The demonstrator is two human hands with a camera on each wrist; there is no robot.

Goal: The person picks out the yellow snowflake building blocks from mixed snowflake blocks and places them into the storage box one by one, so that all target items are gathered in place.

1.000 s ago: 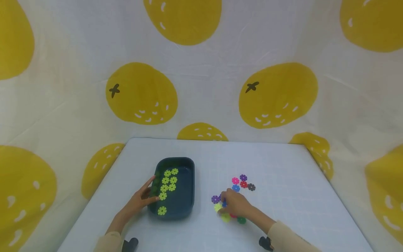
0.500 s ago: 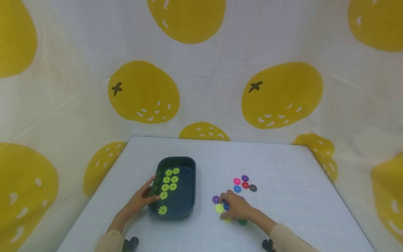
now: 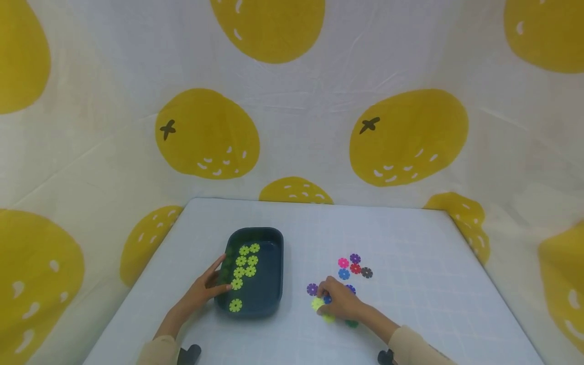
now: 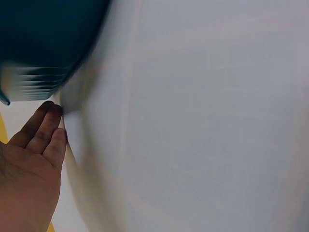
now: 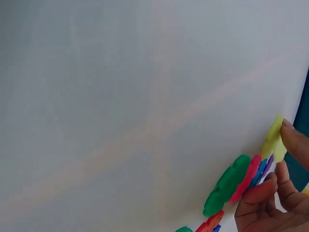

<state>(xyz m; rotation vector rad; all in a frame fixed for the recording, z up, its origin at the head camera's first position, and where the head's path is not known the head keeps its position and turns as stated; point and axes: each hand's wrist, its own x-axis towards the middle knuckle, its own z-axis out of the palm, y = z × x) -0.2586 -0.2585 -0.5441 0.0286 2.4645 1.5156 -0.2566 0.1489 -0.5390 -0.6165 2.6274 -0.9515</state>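
Observation:
Several yellow-green notched plastic snowflake discs (image 3: pixel 250 271) lie in a dark teal tray (image 3: pixel 272 284). At the tray's left side, my left hand (image 3: pixel 201 290) rests with its thumb over the rim; in the left wrist view the fingers (image 4: pixel 42 126) are nearly straight beside the outer wall. My right hand (image 3: pixel 341 300) pinches a yellow disc (image 3: pixel 317 304) between thumb and fingers, low over a loose group of discs. Around it lie a purple disc (image 3: pixel 312 289), a blue disc (image 3: pixel 327 299) and a green disc (image 5: pixel 227 186), partly covered by the hand.
Behind the right hand lie a pink disc (image 3: pixel 343 263), a red disc (image 3: pixel 355 268), a grey disc (image 3: pixel 367 272) and others. All sit on a white table (image 3: pixel 410 284). A white curtain (image 3: pixel 301 137) with yellow fruit prints surrounds the table's back and sides.
The right hand has drawn its thumb and fingers closer together around the yellow disc, which has shifted slightly. The left hand and the tray have stayed in place.

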